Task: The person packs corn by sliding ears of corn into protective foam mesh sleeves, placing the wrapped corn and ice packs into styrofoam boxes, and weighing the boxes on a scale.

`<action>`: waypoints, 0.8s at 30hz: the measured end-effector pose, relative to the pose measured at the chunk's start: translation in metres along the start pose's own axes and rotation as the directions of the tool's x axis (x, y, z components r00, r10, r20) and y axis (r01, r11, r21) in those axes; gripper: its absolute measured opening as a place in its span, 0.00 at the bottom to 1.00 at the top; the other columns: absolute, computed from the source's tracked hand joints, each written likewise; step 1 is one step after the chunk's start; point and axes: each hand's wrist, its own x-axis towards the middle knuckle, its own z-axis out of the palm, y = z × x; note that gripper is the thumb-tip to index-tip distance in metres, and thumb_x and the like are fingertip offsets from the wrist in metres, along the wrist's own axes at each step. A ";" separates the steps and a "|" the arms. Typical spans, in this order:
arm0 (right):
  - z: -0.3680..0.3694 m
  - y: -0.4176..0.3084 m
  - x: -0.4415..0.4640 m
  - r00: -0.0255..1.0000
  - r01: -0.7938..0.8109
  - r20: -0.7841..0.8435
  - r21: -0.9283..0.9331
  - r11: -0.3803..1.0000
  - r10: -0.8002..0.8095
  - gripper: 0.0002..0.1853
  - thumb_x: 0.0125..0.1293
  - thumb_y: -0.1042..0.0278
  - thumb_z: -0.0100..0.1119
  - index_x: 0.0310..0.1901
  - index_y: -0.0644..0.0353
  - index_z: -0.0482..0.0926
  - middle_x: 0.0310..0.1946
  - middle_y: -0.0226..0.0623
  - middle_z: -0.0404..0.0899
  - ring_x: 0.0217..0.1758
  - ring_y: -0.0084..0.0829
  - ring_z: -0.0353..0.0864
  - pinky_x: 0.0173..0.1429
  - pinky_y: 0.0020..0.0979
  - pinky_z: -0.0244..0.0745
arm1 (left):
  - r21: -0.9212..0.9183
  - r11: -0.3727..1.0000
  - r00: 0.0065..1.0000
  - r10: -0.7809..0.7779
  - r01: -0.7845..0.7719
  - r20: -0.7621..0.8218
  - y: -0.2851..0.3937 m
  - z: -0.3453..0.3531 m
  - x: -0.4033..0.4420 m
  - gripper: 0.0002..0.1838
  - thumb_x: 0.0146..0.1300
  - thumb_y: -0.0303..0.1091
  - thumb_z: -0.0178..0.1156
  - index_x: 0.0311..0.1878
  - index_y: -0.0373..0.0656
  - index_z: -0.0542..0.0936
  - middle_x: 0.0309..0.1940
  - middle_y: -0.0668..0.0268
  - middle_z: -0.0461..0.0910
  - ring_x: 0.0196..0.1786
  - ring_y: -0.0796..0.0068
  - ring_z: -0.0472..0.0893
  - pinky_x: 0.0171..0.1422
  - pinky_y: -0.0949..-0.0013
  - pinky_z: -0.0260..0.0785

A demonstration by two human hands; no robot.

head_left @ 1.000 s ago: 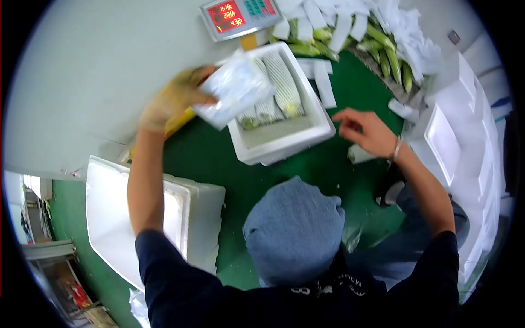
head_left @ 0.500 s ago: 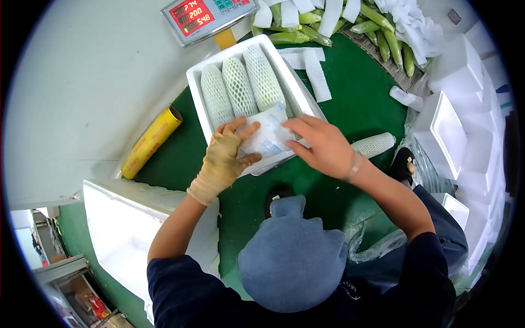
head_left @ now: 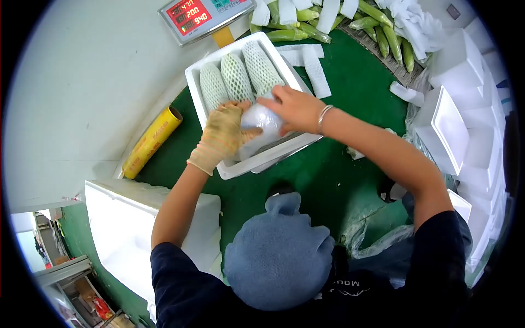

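Note:
A white foam box holds several long pieces of pale green produce in white foam netting. At its near end lies a white ice pack, blurred and shiny. My left hand, in a pale yellow work glove, grips the pack's left side with the thumb at its near edge. My bare right hand, a bracelet at its wrist, has its fingers curled over the pack's right side. Parts of the pack and of the nearest netting are hidden by my hands.
A scale display with red digits stands behind the box. Yellow film roll leans by the wall at left. Green ears in wrap lie at upper right, near foam boxes. Another foam box sits at lower left.
The ice pack has shifted and bunched up between my hands. My right hand has moved left and away from me, onto the pack. The scale's digits have changed.

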 end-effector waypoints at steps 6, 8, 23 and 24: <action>-0.012 -0.020 0.003 0.989 -0.115 0.094 -0.034 0.993 0.117 0.20 0.61 0.50 0.55 0.48 0.57 0.70 0.35 0.43 0.73 0.39 0.45 0.76 0.48 0.40 0.70 | 0.038 0.998 0.994 0.038 -0.042 0.103 0.004 0.006 0.003 0.29 0.53 0.47 0.63 0.56 0.40 0.74 0.45 0.54 0.76 0.50 0.54 0.75 0.57 0.60 0.67; -0.017 -0.017 0.011 0.981 -0.128 0.145 -0.039 0.991 0.133 0.19 0.63 0.51 0.54 0.47 0.56 0.70 0.33 0.42 0.74 0.39 0.45 0.77 0.47 0.42 0.70 | -0.061 0.987 0.983 0.156 -0.151 0.100 -0.004 0.013 0.009 0.27 0.56 0.46 0.62 0.55 0.40 0.74 0.43 0.54 0.76 0.50 0.54 0.76 0.56 0.60 0.67; 0.023 0.046 -0.040 0.794 -0.605 0.374 0.567 0.559 0.480 0.47 0.46 0.48 0.64 0.60 0.78 0.61 0.56 0.63 0.68 0.57 0.51 0.73 0.61 0.36 0.68 | -0.529 0.423 0.649 -0.663 0.736 0.374 -0.116 0.003 -0.001 0.23 0.54 0.39 0.64 0.49 0.33 0.74 0.28 0.64 0.76 0.26 0.73 0.72 0.33 0.69 0.70; 0.030 0.030 -0.040 0.745 -0.639 0.240 0.527 0.561 0.623 0.40 0.46 0.50 0.62 0.56 0.75 0.67 0.50 0.59 0.74 0.52 0.51 0.76 0.57 0.37 0.72 | -0.570 0.526 0.756 -0.583 0.631 0.299 -0.110 0.003 -0.010 0.19 0.56 0.37 0.62 0.47 0.35 0.76 0.28 0.64 0.76 0.25 0.73 0.72 0.32 0.70 0.69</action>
